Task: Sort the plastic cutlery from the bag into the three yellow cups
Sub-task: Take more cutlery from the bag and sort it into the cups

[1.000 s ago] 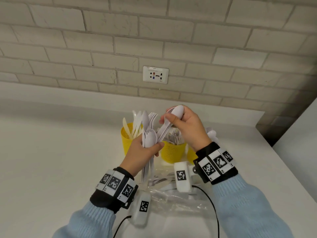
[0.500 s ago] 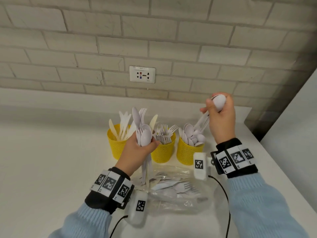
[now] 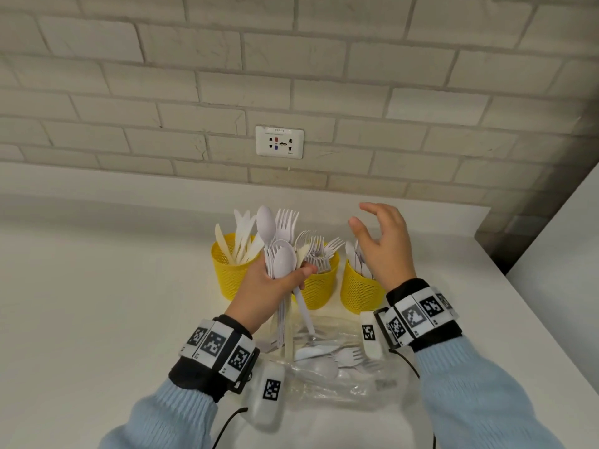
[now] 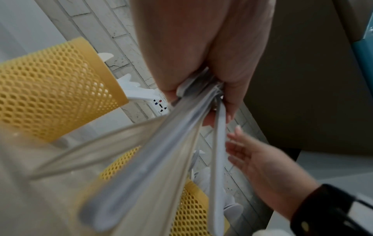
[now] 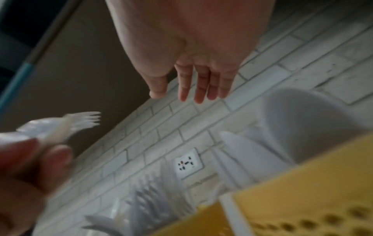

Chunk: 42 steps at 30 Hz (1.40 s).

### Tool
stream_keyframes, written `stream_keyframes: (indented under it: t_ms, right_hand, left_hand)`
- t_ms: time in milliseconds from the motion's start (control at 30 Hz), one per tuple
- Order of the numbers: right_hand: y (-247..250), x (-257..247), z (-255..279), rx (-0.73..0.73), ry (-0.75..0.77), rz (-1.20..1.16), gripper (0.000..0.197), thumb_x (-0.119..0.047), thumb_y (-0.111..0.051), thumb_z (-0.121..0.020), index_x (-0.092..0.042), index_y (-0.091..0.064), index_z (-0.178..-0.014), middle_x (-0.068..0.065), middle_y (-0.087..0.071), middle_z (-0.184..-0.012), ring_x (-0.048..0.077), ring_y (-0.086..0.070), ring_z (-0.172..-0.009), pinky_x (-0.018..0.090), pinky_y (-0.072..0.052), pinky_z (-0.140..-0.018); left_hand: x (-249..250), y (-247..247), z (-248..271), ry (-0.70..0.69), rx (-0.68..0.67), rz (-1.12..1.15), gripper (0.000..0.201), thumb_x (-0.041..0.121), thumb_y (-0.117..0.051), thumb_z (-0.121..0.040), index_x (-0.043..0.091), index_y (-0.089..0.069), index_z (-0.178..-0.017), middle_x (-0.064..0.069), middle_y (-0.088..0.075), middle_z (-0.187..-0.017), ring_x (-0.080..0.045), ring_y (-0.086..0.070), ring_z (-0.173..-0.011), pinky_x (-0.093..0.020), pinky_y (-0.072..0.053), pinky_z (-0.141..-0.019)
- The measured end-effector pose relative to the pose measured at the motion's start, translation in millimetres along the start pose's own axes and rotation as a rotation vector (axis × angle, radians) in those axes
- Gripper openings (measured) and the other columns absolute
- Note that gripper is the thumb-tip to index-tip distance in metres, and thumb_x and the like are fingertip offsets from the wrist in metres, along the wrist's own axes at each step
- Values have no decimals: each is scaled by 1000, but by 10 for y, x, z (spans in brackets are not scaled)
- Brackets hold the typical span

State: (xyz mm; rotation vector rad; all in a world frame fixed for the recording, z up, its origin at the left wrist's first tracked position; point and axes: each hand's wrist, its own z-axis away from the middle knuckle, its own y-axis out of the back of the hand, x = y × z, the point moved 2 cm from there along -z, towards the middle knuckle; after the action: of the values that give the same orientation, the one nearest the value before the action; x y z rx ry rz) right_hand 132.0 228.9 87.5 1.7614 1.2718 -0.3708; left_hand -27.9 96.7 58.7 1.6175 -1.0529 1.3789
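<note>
Three yellow mesh cups stand in a row at the far side of the white counter (image 3: pixel 97 286). The left cup (image 3: pixel 228 277) is seen to hold cream knives, the middle cup (image 3: pixel 319 286) white forks, and the right cup (image 3: pixel 358 293) white spoons, so much of the sorting is judged to be done already.

A mixed bundle of cutlery (image 3: pixel 280 254), with spoons, forks and one cream piece among them, is gripped upright in the left hand (image 3: pixel 269 286), its fingers and thumb curled round the handles; it is held in front of the left and middle cups. The right hand (image 3: pixel 385 244) is held empty above the right cup, fingers spread and relaxed.

On the near side, between the two wrists, the clear plastic bag (image 3: pixel 337 377) lies flat, and a few forks and spoons can still be made out inside it.

What remains is judged to be the bundle in the left hand, to be picked apart piece by piece, and then the last items in the bag.
</note>
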Motion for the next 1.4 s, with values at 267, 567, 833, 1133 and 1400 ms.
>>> stream_keyframes:
  t_ms: [267,567,833,1133,1400]
  right_hand:
    - [-307,-542,287,-517,-72,-429,8,-9,-70,-80,-11,-72,-88,12,-71,-81,11,-64,-71,30,-55,-75]
    - [-321,-688,89,-168,-150,-786,12,-6,-48,-95,-15,-55,-90,9,-68,-81,12,-66,-65,23,-55,-57]
    - [-810,-967,-125,-19,-5,-674,16,-17,-51,-95,-30,-56,-87,-3,-60,-85,33,-67,-81,32,-58,-67]
    - [-1283,-927,95,-309,111,-255,28,-24,-59,-90,-11,-64,-114,3,-63,-105,12,-59,-93,20,-47,-82]
    - [-1243,-1100,282,-897,-98,-516,34,0,-62,-84,-14,-58,-115,7,-66,-81,25,-63,-76,39,-52,-86]
  left_hand:
    - [31,-3,30,8,29,9,7,7,-69,-83,10,-65,-88,-5,-65,-71,-3,-60,-61,-14,-47,-56]
    - [-5,321,55,36,148,169,5,6,-65,-87,4,-66,-83,-12,-75,-82,-22,-71,-76,-30,-58,-72]
    - [-1,838,71,52,317,236,9,6,-66,-86,-1,-63,-92,-15,-69,-77,-20,-69,-65,-28,-57,-63]
    - [67,953,95,-12,295,286,6,5,-66,-84,2,-62,-88,-14,-65,-71,-19,-67,-63,-23,-53,-58]
    - [337,1006,-156,-115,345,330,8,3,-65,-85,9,-61,-88,-9,-66,-78,-17,-70,-73,-24,-55,-62]
